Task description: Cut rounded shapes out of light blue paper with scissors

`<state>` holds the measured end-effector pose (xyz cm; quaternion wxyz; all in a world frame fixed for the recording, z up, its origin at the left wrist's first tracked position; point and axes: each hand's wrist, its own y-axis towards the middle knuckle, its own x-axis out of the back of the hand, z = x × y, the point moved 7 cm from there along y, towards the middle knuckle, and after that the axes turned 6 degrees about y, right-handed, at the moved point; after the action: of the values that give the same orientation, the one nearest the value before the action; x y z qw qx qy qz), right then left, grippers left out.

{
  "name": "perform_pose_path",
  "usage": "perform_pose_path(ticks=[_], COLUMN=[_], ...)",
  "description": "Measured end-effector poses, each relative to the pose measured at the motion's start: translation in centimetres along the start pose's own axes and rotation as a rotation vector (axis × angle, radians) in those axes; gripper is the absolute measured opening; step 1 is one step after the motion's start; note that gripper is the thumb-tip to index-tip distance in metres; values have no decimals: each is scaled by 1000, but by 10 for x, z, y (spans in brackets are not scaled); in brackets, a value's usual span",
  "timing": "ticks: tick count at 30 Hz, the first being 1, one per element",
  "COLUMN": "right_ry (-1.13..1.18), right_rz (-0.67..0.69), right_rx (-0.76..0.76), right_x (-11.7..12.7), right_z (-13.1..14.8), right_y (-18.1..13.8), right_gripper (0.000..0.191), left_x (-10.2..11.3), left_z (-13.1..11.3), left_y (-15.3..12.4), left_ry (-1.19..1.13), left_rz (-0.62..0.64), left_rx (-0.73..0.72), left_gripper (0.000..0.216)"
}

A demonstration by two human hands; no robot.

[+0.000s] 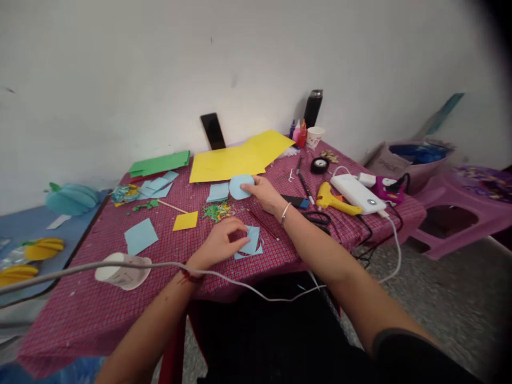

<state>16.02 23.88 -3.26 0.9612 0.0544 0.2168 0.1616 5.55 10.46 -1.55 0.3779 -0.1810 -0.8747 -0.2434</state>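
Blue disc (239,186): pinched between the thumb and fingers of the right hand (264,194), over the worktop (92,314), just beside the blue stack (218,192) and before the yellow sheets (228,162). The left hand (218,241) is loosely open beside the blue scrap (253,241); contact there is hard to tell. Snippets (216,212) lie near both hands, the glue gun (336,200) farther right.
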Motion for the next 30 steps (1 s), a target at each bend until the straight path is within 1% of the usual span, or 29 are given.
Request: perform_pose_path(ticks=[2, 4, 6, 7, 8, 9, 11, 12, 13, 14, 15, 18, 20, 22, 25, 28, 30], right_ry=[-74, -139, -181, -193, -202, -208, -229, -268, -325, -373, -388, -390, -327, -302, -369, -454, -507], right_rz=[-9, -7, -10, -21, -35, -52, -76, -68, -41, -11, -4, 52, 71, 66, 26, 84, 134], right_rx=[22, 39, 59, 71, 81, 89, 95, 98, 91, 69, 44, -113, -220, -285, -274, -224, -185], right_x=[2, 1, -2, -4, -6, -7, -10, -11, -12, -11, -8, 1, 5, 8, 14, 12, 10], right_z=[0, 1, 3, 5, 9, 13, 25, 33, 39, 43, 47, 38, 24, 12, 7, 11, 14], right_y=[1, 1, 0, -2, -5, -9, -20, -27, -33, -39, -45, -61, -71, -78, -80, -79, -78], right_gripper=[26, 24, 23, 23, 23, 23, 23, 24, 24, 24, 25, 23, 21, 21, 17, 12, 11], left_x=[-6, -13, -13, -8, 2, 14, 44, 57, 68, 75, 80, 87, 88, 88, 86, 86, 86], left_z=[-15, -25, -30, -28, -24, -17, 4, 16, 28, 39, 48, 67, 72, 74, 76, 78, 75], left_y=[1, 5, 11, 14, 18, 20, 17, 13, 7, 2, -3, -11, -11, -9, -8, -12, -14], left_ry=[119, 221, 285, 298, 302, 300, 283, 268, 254, 244, 244, 260, 261, 275, 327, 339, 339], left_rz=[14, 75, 109, 78, 5, -104, -376, -492, -577, -629, -655, -678, -684, -676, -654, -653, -664], left_rx=[-107, -173, -203, -196, -172, -132, -36, 2, 28, 48, 67, 122, 138, 128, 121, 162, 166], left_gripper=[18, 17, 13, 14, 17, 20, 29, 34, 38, 41, 42, 44, 43, 41, 35, 34, 35])
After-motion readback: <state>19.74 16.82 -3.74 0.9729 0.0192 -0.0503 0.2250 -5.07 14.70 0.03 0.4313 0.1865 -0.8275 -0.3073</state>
